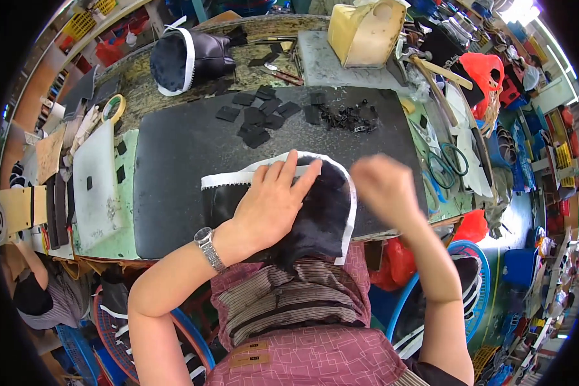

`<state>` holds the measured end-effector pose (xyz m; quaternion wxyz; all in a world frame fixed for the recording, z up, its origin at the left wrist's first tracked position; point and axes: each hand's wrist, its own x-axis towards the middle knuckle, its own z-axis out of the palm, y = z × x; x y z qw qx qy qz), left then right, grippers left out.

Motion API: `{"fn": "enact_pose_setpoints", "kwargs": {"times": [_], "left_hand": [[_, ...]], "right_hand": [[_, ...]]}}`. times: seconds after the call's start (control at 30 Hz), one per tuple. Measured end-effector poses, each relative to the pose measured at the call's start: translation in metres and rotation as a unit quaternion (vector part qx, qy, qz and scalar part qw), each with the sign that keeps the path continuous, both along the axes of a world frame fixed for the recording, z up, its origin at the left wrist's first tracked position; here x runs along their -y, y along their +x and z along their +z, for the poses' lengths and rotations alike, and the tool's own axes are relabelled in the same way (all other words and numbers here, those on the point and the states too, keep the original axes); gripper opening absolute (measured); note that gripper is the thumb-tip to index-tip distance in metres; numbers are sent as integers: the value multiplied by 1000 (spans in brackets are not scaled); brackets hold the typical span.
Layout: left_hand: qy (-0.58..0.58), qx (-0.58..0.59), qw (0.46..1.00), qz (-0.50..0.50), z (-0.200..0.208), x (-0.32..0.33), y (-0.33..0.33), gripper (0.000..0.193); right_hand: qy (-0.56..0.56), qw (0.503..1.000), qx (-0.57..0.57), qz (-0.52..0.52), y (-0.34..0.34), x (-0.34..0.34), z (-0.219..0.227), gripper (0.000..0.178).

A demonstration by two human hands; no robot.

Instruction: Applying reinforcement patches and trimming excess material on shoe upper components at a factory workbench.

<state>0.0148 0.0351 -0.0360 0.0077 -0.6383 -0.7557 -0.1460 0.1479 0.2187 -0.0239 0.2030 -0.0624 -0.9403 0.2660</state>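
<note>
A black piece with a furry face and white edging [331,219] lies at the near edge of the black work mat [174,145]. It looks like a boot upper. Along its left part the white edging carries dark zipper teeth. My left hand [273,206] rests on the piece with its fingers stretched out toward the far edging. Just right of the piece's curved edge is my right hand [386,186], smeared by motion, so its fingers cannot be read. Beyond the piece are several small black squares [254,119] and a heap of small black metal parts [350,120], perhaps zipper sliders.
A black boot-shaped piece [206,58] with white edging stands at the far left. Scissors [447,164], a hammer [441,69] and a yellowish block [360,32] lie about the bench. A tape roll [114,108] sits left. Blue basket [482,289] stands lower right; another person's arm [32,257] shows left.
</note>
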Motion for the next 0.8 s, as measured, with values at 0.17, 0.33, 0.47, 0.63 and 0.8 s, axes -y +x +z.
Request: {"fn": "enact_pose_setpoints", "kwargs": {"times": [0.17, 0.33, 0.47, 0.63, 0.8], "left_hand": [[60, 67, 996, 0, 7, -13, 1, 55], [140, 200, 970, 22, 1, -5, 0, 26], [55, 195, 975, 92, -2, -13, 1, 23], [53, 127, 982, 131, -4, -11, 3, 29], [90, 224, 962, 124, -5, -15, 0, 20]], "right_hand": [[-18, 991, 11, -129, -24, -88, -34, 16], [51, 987, 91, -119, -36, -89, -31, 18], [172, 973, 61, -142, -33, -87, -43, 25], [-212, 963, 78, -150, -13, -44, -12, 23], [-556, 827, 46, -73, -7, 18, -8, 15]]}}
